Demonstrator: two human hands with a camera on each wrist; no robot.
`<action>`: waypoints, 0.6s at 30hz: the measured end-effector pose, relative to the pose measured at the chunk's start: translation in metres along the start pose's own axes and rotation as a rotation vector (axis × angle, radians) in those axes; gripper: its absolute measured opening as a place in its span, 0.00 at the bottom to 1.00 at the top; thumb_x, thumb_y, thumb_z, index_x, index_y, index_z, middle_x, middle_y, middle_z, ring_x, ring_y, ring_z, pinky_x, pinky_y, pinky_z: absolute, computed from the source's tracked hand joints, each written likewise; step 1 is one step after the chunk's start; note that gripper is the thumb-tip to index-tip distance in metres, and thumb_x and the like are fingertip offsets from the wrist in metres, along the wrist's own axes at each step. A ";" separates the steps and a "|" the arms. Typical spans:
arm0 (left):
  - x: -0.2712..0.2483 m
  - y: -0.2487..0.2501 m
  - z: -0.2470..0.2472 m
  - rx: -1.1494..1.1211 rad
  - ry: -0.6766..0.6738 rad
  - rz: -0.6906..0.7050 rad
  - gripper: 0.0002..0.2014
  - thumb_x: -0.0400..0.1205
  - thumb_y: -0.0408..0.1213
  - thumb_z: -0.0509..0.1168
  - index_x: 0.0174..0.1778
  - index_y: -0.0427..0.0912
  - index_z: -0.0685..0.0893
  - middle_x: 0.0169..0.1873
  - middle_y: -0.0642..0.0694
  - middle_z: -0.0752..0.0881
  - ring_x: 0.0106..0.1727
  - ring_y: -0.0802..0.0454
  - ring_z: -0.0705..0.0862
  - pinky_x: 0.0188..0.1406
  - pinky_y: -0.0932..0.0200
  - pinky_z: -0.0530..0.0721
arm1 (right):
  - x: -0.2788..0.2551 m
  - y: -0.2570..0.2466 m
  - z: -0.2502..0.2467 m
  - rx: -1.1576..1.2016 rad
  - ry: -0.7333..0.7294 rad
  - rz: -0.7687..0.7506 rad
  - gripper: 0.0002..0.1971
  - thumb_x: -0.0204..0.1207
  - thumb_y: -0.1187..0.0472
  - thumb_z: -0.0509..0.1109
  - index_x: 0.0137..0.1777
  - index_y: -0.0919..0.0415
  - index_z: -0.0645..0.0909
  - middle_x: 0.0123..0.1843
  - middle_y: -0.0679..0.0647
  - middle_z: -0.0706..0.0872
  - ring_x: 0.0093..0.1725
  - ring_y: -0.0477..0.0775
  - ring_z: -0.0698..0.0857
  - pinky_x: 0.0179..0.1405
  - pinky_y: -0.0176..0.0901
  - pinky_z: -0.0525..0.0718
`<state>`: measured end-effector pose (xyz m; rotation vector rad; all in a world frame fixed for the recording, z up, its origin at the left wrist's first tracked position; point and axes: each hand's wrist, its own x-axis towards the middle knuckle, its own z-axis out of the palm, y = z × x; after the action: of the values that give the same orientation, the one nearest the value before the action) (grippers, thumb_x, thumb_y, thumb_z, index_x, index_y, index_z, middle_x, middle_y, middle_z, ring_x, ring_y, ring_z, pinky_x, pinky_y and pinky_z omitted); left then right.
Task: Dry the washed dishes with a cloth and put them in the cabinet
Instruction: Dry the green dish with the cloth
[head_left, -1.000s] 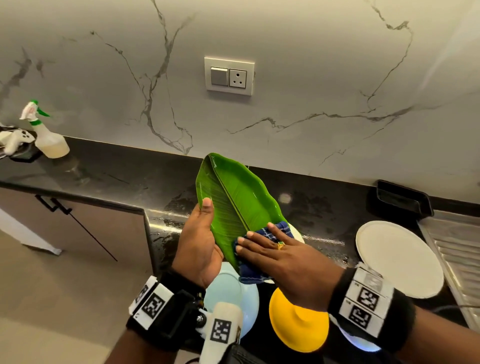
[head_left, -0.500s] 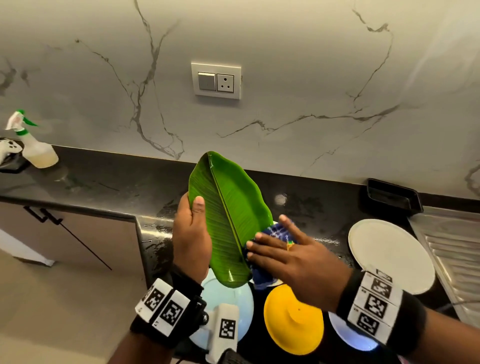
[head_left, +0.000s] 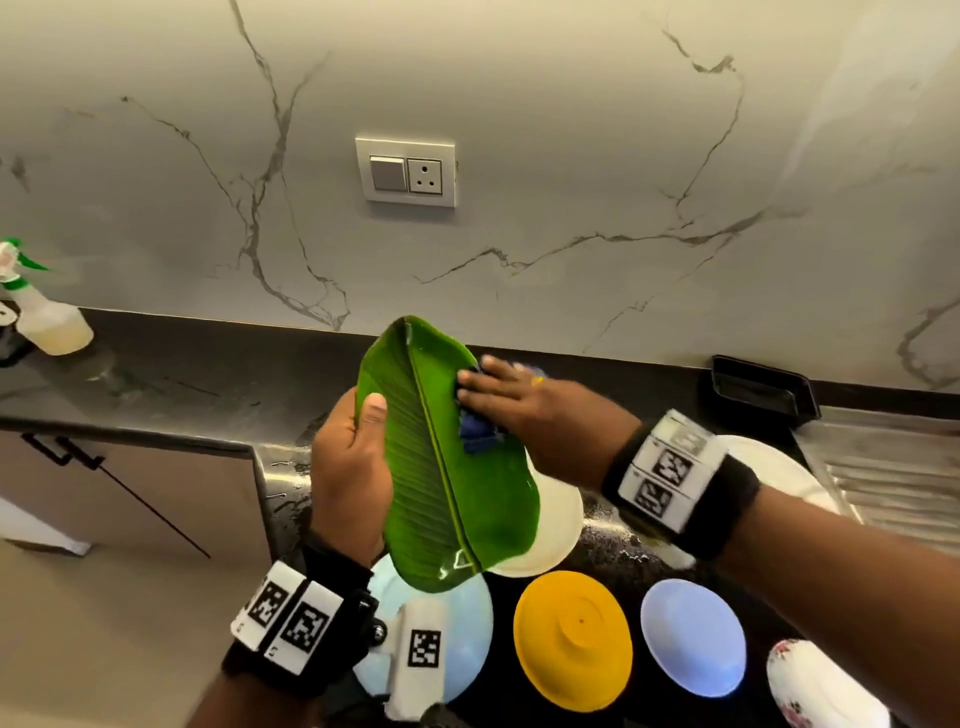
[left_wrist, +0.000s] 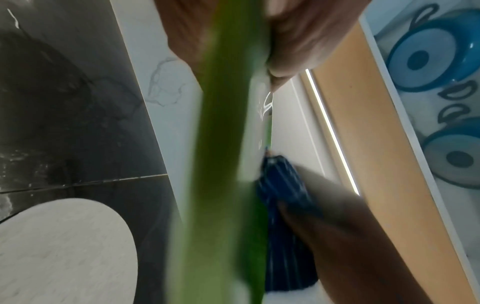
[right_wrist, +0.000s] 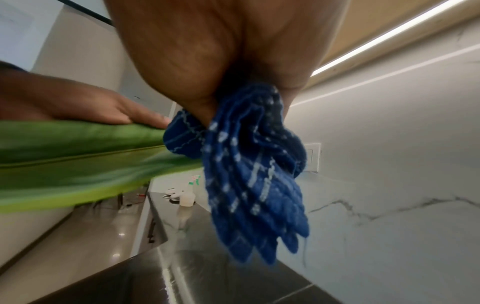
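A green leaf-shaped plate (head_left: 457, 493) is held tilted above the black counter (head_left: 208, 374). My left hand (head_left: 353, 462) grips its left rim, thumb on the ribbed top face and fingers behind. My right hand (head_left: 530, 410) holds a blue patterned cloth (head_left: 477, 428) against the plate's upper right edge, fingers stretched over it. In the right wrist view the cloth (right_wrist: 249, 174) hangs bunched from under the palm beside the plate (right_wrist: 78, 148). The left wrist view shows the plate (left_wrist: 223, 164) edge-on, with the cloth (left_wrist: 283, 216) pressed on its right side.
Below the hands lie a pale blue plate (head_left: 457, 639), an upturned yellow bowl (head_left: 574, 639), a lavender plate (head_left: 693, 636), a floral dish (head_left: 815, 686) and a white plate (head_left: 556, 525). A black tray (head_left: 761, 387) and steel drainboard (head_left: 893, 467) are right; a spray bottle (head_left: 47, 322) far left.
My right hand has slid the cloth up the plate, from the lower right edge to the upper right edge. The left hand keeps its grip on the rim.
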<state>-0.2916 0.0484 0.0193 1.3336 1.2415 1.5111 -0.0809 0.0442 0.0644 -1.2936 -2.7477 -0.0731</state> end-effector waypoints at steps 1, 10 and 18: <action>0.004 0.000 -0.004 0.009 0.053 0.005 0.13 0.89 0.47 0.58 0.47 0.48 0.86 0.40 0.29 0.85 0.38 0.41 0.82 0.45 0.27 0.83 | -0.013 -0.004 0.010 0.018 0.022 -0.014 0.28 0.71 0.75 0.61 0.74 0.69 0.79 0.76 0.65 0.78 0.76 0.73 0.75 0.70 0.68 0.79; -0.006 -0.003 0.005 0.054 0.017 0.031 0.15 0.87 0.52 0.57 0.47 0.48 0.85 0.40 0.32 0.85 0.37 0.37 0.81 0.43 0.30 0.83 | -0.029 -0.016 0.017 -0.103 -0.057 0.120 0.29 0.73 0.66 0.52 0.73 0.64 0.80 0.75 0.61 0.81 0.75 0.68 0.78 0.70 0.71 0.76; -0.015 -0.004 0.019 0.066 -0.088 0.039 0.12 0.92 0.37 0.57 0.54 0.46 0.87 0.43 0.42 0.90 0.42 0.52 0.86 0.46 0.48 0.84 | 0.013 0.004 -0.014 -0.153 -0.069 0.101 0.34 0.79 0.72 0.54 0.87 0.62 0.56 0.89 0.58 0.55 0.87 0.61 0.54 0.85 0.58 0.56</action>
<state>-0.2704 0.0381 0.0117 1.4597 1.2257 1.4335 -0.0852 0.0557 0.0800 -1.4979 -2.7757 -0.2396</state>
